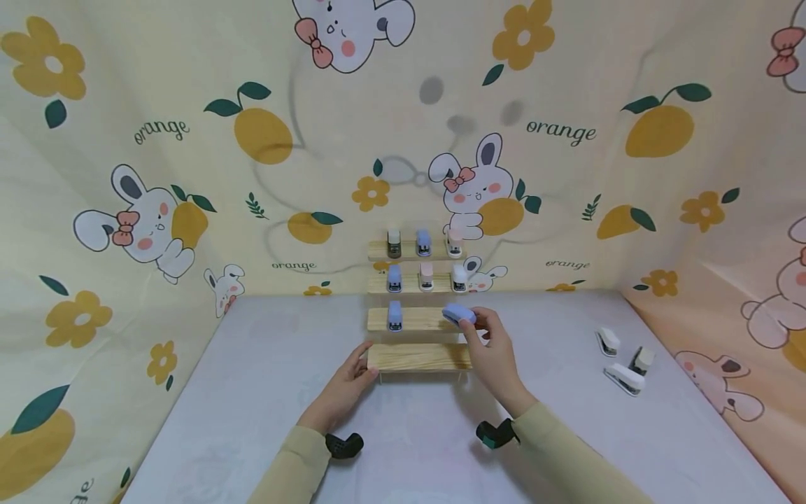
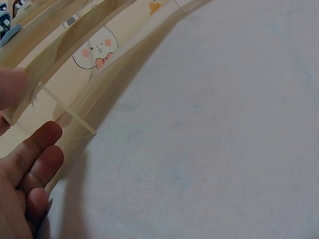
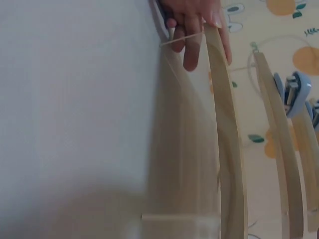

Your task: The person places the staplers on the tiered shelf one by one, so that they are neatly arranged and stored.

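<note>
A light-blue mini stapler (image 1: 457, 313) is pinched in my right hand (image 1: 494, 357), over the right part of the rack's second-lowest shelf. In the head view I cannot tell whether it touches the board. My left hand (image 1: 340, 388) grips the left end of the lowest board of the tiered wooden rack (image 1: 418, 358), its thumb and a finger on either side of the board in the right wrist view. Another blue stapler (image 1: 394, 316) stands at the left of the second-lowest shelf. The held stapler is out of sight in both wrist views.
Upper shelves carry a dark stapler (image 1: 393, 245), blue staplers (image 1: 423, 243), pink staplers (image 1: 426, 276) and a white stapler (image 1: 459, 278). To the right on the table lie white staplers (image 1: 625, 379) and a cream-topped one (image 1: 642, 360). A printed cloth (image 1: 378, 105) hangs behind the rack.
</note>
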`<state>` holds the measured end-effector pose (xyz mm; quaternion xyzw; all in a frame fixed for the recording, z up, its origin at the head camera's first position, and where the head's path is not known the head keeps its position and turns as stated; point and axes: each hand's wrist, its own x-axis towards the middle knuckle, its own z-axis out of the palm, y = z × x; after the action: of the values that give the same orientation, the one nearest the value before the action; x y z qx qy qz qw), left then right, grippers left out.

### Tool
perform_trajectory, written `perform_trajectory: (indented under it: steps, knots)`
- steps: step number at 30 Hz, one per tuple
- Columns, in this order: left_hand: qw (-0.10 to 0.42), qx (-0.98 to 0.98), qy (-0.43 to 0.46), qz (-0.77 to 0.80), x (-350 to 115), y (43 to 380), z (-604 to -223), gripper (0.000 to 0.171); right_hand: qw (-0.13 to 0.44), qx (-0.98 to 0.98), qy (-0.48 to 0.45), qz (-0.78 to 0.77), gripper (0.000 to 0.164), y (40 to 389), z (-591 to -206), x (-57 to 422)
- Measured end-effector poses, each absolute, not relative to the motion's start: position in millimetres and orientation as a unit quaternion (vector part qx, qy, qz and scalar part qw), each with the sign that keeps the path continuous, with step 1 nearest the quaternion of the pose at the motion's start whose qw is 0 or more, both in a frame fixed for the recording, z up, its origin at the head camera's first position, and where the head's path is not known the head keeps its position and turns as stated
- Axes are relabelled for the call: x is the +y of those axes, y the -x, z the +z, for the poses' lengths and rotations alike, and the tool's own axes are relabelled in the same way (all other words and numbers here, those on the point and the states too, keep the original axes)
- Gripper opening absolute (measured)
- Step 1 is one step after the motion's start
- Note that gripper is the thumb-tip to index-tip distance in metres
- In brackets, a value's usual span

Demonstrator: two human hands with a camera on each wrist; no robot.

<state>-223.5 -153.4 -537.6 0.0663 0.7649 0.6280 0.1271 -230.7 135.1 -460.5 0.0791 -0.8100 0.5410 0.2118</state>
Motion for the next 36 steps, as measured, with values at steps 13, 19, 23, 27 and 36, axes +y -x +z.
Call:
perform_trajectory:
  steps: [13, 19, 23, 27, 36]
  knots:
    - [0.128, 0.765, -0.068, 0.628, -153.1, 222.6, -536.6, 0.061, 0.193, -0.812, -0.060, 0.547, 0.033, 245.5, -463.3, 110.9]
    - [0.129, 0.761, -0.068, 0.632, -154.0, 223.6, -537.5, 0.062, 0.218, -0.810, -0.047, 0.542, 0.032, 248.4, -463.1, 99.2]
    - [0.127, 0.761, -0.068, 0.633, -154.6, 224.7, -539.8, 0.060, 0.246, -0.823, -0.017, 0.512, 0.035, 250.7, -463.2, 89.5]
    - [0.127, 0.760, -0.067, 0.634, -154.1, 223.2, -537.3, 0.060, 0.274, -0.830, -0.005, 0.486, 0.036, 253.8, -464.6, 82.4]
    - [0.129, 0.758, -0.067, 0.636, -155.1, 225.5, -540.9, 0.061, 0.277, -0.846, -0.002, 0.456, 0.033, 254.8, -469.3, 77.4]
